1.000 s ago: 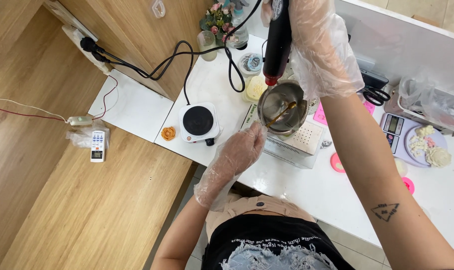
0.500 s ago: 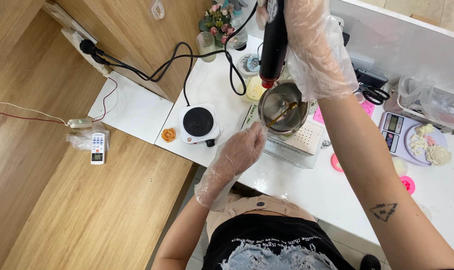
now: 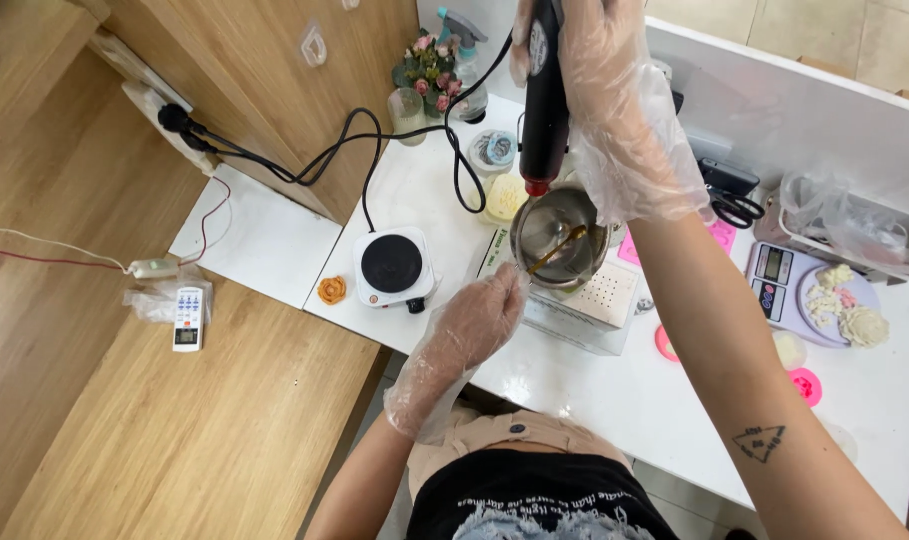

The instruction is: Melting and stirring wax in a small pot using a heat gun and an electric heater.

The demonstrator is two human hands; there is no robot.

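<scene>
My right hand (image 3: 624,120), in a loose clear plastic glove, grips a black heat gun (image 3: 544,100) with a red nozzle pointed down into a small metal pot (image 3: 559,232). The pot stands on a white perforated box (image 3: 599,295). My left hand (image 3: 469,330), also gloved, pinches the near end of a thin stick (image 3: 554,250) that reaches into the pot. The gun's black cord (image 3: 374,125) runs left to a wall plug (image 3: 177,92).
A small white electric hot plate (image 3: 392,265) sits left of the pot, an orange flower-shaped piece (image 3: 331,290) beside it. A digital scale (image 3: 809,290) with pale flower shapes, pink moulds (image 3: 804,385), scissors (image 3: 736,208) and a flower vase (image 3: 429,65) lie about. A remote (image 3: 187,318) rests on the wooden bench.
The view has shifted slightly, so everything sits a little lower and to the left. Both hands keep their grips over the pot.
</scene>
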